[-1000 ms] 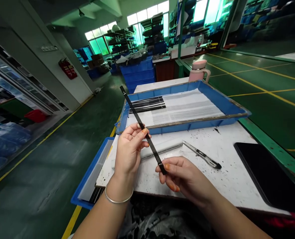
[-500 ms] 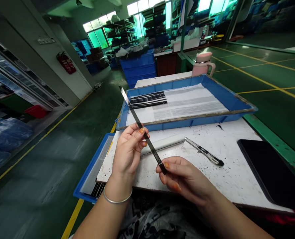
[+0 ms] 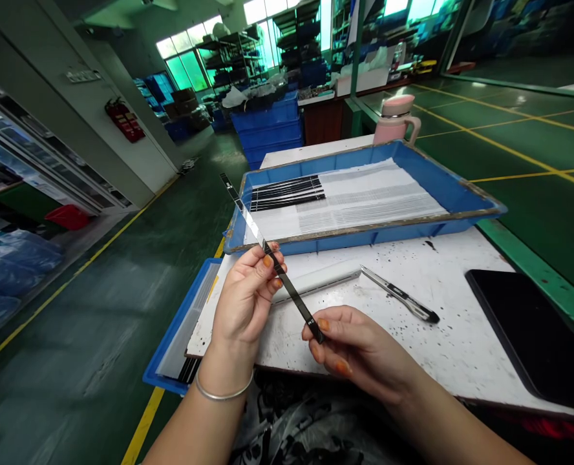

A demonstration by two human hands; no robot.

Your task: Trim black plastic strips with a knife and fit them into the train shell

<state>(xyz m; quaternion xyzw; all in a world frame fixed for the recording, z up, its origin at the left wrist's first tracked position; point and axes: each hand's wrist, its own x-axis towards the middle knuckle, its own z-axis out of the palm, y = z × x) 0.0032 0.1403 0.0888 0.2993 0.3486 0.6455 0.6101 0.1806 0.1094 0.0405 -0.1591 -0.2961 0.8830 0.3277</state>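
A long, thin, glossy black strip (image 3: 294,296) slants through the air above the table, its far end up and to the left. My left hand (image 3: 248,290) pinches it near the middle between thumb and fingers. At its lower end, my right hand (image 3: 352,342) grips it the same way. Light glints white off the strip's upper half. Behind it on the table lie a white bar-shaped piece (image 3: 318,279) and a craft knife (image 3: 403,297). Beyond them, several similar black strips (image 3: 287,192) rest on white lined sheets (image 3: 369,200) in a blue tray (image 3: 461,194).
A black phone (image 3: 524,329) lies at the table's right. A pink mug (image 3: 394,121) stands behind the tray. Lower left, another blue tray (image 3: 158,355) holds sheets and dark strips, partly under the table (image 3: 287,352). Stacked blue crates (image 3: 270,132) stand farther back.
The strip has turned slightly in my fingers, so the bright reflection has moved down it and its far tip looks dark. My left hand has shifted slightly left; both hands keep their hold.
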